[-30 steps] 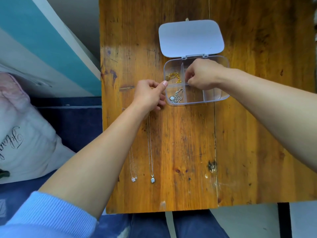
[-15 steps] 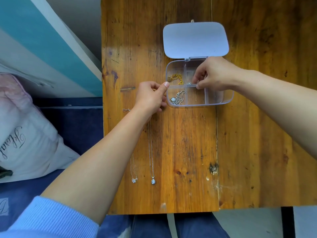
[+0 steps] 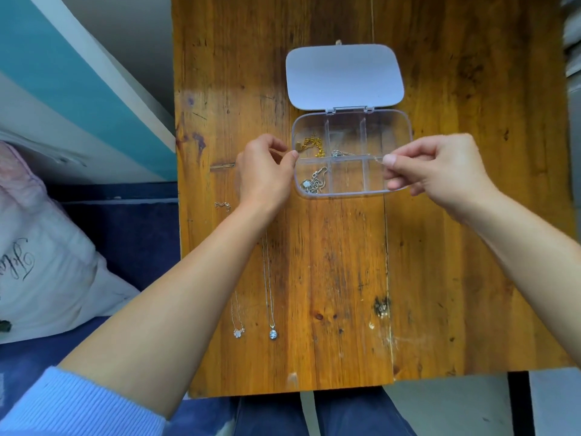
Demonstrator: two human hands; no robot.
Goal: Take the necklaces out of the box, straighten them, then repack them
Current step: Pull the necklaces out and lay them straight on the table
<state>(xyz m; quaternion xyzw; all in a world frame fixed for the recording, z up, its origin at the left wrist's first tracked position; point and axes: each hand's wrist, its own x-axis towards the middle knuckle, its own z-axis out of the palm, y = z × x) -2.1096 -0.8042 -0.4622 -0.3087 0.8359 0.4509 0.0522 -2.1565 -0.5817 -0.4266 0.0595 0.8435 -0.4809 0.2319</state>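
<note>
A clear compartment box stands on the wooden table, its white lid folded back. A gold necklace fills the far left cell and a bunched silver necklace the near left cell. My right hand pinches one end of a thin silver chain, which is drawn out over the middle cells. My left hand is closed with its thumb tip on the box's left rim. Two straightened necklaces lie side by side on the table, with a flower pendant and a round pendant at their near ends.
The clasp end of a chain shows left of my left wrist. The table's left edge borders a blue bed with a pink-white pillow. The near table edge sits above my lap.
My right hand has come out of the box and moved right, drawing the thin silver chain along. My left hand stays at the box's left rim.
</note>
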